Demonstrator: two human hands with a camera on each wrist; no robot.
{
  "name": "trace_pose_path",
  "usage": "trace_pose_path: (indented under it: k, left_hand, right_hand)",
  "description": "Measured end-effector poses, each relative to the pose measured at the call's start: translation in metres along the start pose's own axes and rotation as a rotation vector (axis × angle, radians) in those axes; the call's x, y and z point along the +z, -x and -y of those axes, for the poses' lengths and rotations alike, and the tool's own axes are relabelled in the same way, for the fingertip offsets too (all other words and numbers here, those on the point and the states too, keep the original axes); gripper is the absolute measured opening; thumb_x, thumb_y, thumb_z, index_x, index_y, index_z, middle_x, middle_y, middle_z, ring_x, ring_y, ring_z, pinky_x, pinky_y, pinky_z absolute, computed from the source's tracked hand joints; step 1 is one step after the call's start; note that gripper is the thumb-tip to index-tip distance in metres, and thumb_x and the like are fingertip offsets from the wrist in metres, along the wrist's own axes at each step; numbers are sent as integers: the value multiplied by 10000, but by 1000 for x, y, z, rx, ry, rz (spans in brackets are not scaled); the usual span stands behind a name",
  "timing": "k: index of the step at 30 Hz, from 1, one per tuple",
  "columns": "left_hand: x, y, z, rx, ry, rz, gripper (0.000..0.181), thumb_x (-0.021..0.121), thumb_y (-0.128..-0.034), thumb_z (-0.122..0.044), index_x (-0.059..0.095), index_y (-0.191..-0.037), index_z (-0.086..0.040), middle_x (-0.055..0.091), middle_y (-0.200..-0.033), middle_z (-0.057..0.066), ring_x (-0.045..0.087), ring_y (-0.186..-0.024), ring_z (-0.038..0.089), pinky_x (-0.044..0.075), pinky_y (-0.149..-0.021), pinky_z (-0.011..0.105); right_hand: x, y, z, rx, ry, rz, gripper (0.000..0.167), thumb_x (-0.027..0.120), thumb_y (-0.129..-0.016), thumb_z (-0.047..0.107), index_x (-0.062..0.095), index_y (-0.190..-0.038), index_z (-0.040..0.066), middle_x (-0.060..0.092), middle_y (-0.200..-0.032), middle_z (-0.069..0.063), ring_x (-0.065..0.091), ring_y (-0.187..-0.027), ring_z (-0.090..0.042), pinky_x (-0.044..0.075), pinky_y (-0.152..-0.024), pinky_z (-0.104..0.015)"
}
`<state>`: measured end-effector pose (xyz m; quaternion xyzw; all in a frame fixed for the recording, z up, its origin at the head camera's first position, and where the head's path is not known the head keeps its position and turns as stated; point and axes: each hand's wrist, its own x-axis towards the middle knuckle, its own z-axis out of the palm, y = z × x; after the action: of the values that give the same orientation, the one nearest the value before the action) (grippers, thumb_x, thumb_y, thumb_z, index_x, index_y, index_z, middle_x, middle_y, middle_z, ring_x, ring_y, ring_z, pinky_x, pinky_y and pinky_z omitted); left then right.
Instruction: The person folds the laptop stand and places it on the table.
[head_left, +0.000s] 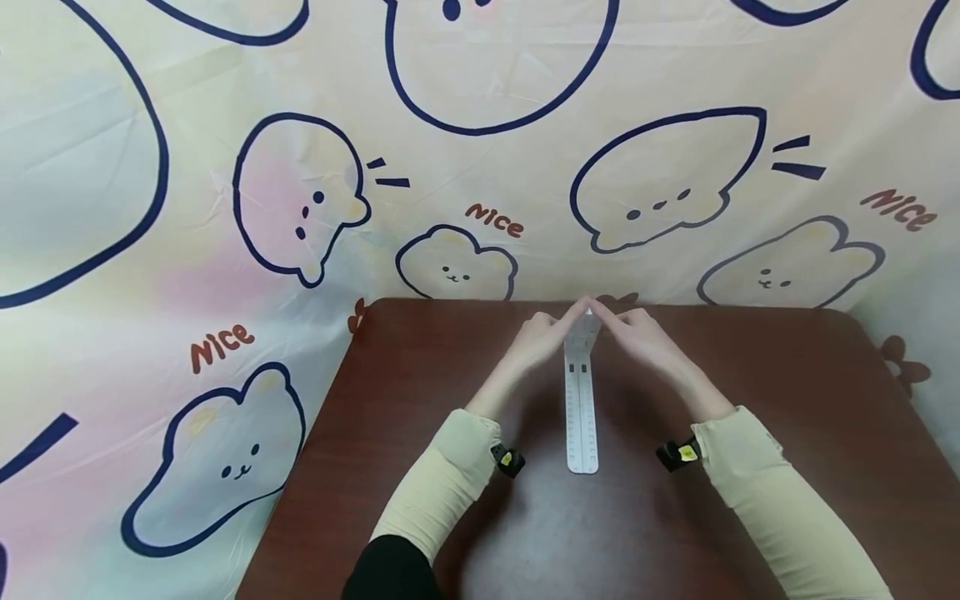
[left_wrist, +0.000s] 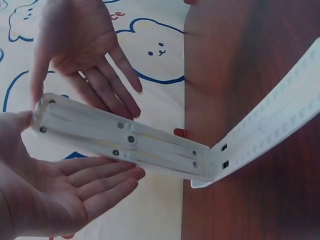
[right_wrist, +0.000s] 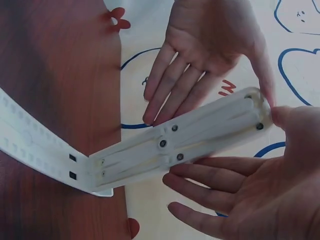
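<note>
A long white plastic hinged device (head_left: 582,425) has its flat arm pointing toward me along the table, and its other arm (left_wrist: 125,137) rises at the far end. Small screws dot the raised arm's inner face, with two dark slots beside the hinge. My left hand (left_wrist: 75,195) and right hand (right_wrist: 260,195) stand on either side of the raised arm. Both thumbs touch its top end. The other fingers are straight and spread along its sides; the right hand (left_wrist: 82,45) also shows across from the left one in the left wrist view.
The dark brown table (head_left: 405,433) ends at a far edge just behind the hands. A printed cloth (head_left: 480,175) with bear drawings hangs behind it and down the left side. A small black wrist camera (head_left: 508,460) sits at the left cuff, another (head_left: 678,454) at the right.
</note>
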<state>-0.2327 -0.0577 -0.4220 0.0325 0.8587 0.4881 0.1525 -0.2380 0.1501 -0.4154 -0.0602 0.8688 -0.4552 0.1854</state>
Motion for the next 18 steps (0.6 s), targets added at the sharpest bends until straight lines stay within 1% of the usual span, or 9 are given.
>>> trace_pose_path:
  k: [2, 5, 7, 10, 13, 15, 18]
  left_hand:
    - [0, 3, 2, 9, -19, 11, 955, 417, -1017, -857, 712, -1451, -58, 730, -1442, 185, 719, -1250, 304, 565, -1048, 488]
    - [2, 6, 5, 29, -60, 30, 962, 390, -1026, -855, 698, -1473, -60, 718, -1481, 177, 706, -1347, 334, 554, -1154, 532]
    - [4, 8, 7, 47, -95, 28, 952, 379, -1038, -843, 696, -1476, -60, 718, -1483, 176, 698, -1371, 347, 553, -1167, 536]
    - [7, 12, 13, 73, -116, 26, 906, 383, -1057, -816, 700, -1478, -79, 715, -1494, 159, 689, -1391, 334, 556, -1165, 522]
    - [12, 17, 20, 108, -124, 22, 859, 383, -1079, -783, 694, -1489, -95, 707, -1509, 141, 681, -1406, 312, 559, -1162, 506]
    - [16, 19, 24, 135, -135, 14, 832, 383, -1098, -751, 670, -1514, -90, 688, -1533, 145, 662, -1433, 316, 549, -1182, 508]
    - [22, 23, 31, 172, -153, 2, 820, 393, -1116, -711, 625, -1547, -52, 657, -1561, 172, 637, -1461, 334, 532, -1210, 521]
  right_hand:
    - [2, 2, -3, -16, 2, -1, 966, 367, -1096, 764, 522, -1591, -51, 458, -1694, -296, 435, -1577, -506, 354, -1282, -725]
    - [7, 8, -9, -51, 25, -21, 944, 355, -1113, 739, 522, -1588, -59, 477, -1673, -312, 456, -1558, -521, 378, -1257, -734]
    - [12, 11, -13, -74, 46, -48, 935, 351, -1118, 730, 526, -1583, -62, 495, -1656, -316, 486, -1536, -522, 411, -1233, -726]
    - [22, 16, -18, -113, 68, -84, 891, 344, -1140, 688, 546, -1564, -69, 526, -1625, -316, 520, -1511, -519, 446, -1206, -710]
    - [31, 20, -25, -145, 71, -107, 849, 354, -1155, 651, 552, -1561, -68, 544, -1612, -307, 515, -1522, -510, 435, -1228, -706]
    - [36, 24, -30, -163, 65, -119, 823, 362, -1164, 625, 539, -1570, -68, 545, -1613, -304, 492, -1541, -506, 409, -1248, -711]
    - [42, 29, -38, -193, 61, -150, 776, 382, -1175, 581, 529, -1579, -65, 550, -1611, -295, 482, -1550, -496, 394, -1261, -706]
